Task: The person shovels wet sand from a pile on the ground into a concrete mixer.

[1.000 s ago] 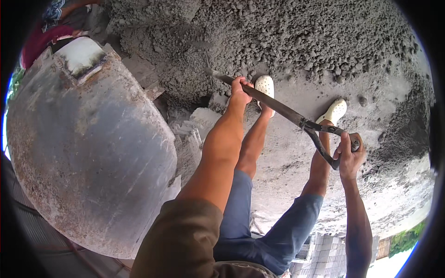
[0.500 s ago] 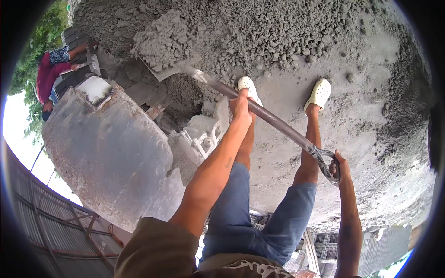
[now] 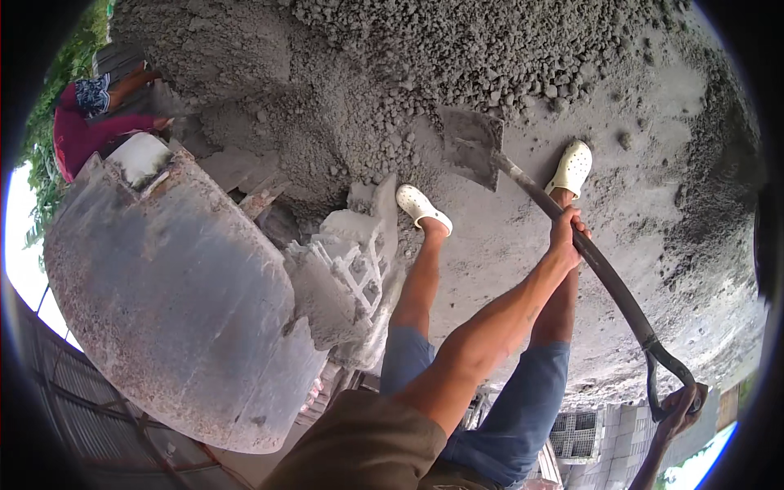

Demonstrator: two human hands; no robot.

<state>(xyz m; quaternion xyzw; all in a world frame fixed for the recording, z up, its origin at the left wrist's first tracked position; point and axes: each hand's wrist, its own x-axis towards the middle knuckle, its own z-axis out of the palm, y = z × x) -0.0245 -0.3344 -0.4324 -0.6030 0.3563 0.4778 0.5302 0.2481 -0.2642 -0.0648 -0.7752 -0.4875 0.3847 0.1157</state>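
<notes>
A shovel (image 3: 614,279) slants across the ground from the middle toward the lower right. My left hand (image 3: 565,233) is wrapped round its shaft, not far above the blade. At the other end, my right hand (image 3: 684,408) grips the D-shaped handle. The square blade (image 3: 474,149) carries no load, only a grey crust, and lies at the near edge of a heap of grey gravelly mix (image 3: 457,49). My feet, in pale clogs (image 3: 572,170), stand apart on either side of the blade.
A large rusty metal drum (image 3: 180,302) fills the left side, with crusted grey rubble (image 3: 351,253) beside it. Beyond it at the upper left, a person in a maroon top (image 3: 90,131) bends over. Grey hollow blocks (image 3: 629,445) are stacked at the lower right.
The shovel has swung right and back toward me. Its blade, loaded with grey mix before, now holds none. Both hands moved right with it, and my left foot shifted slightly back.
</notes>
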